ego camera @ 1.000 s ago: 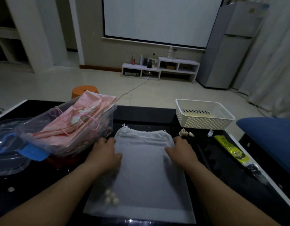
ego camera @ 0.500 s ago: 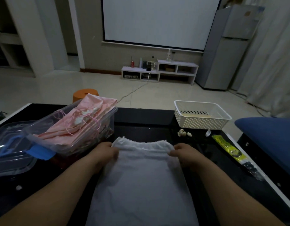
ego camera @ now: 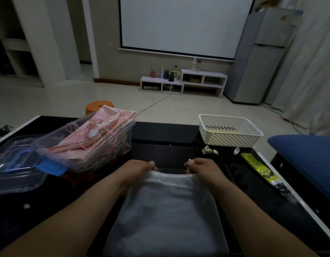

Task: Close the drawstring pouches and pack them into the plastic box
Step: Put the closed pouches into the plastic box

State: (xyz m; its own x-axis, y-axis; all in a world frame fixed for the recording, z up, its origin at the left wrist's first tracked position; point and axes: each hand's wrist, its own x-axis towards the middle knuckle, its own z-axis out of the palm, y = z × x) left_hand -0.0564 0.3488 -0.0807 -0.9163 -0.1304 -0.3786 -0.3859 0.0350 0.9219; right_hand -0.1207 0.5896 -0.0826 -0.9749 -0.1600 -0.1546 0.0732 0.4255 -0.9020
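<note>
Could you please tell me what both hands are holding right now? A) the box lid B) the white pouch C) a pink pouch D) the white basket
B: the left hand and right hand each pinch the gathered top edge of the white pouch.

we see a white basket with holes on the black table, small shells just in front of it and a yellow packet near them. an orange stool stands behind the table, a grey fridge far back.
</note>
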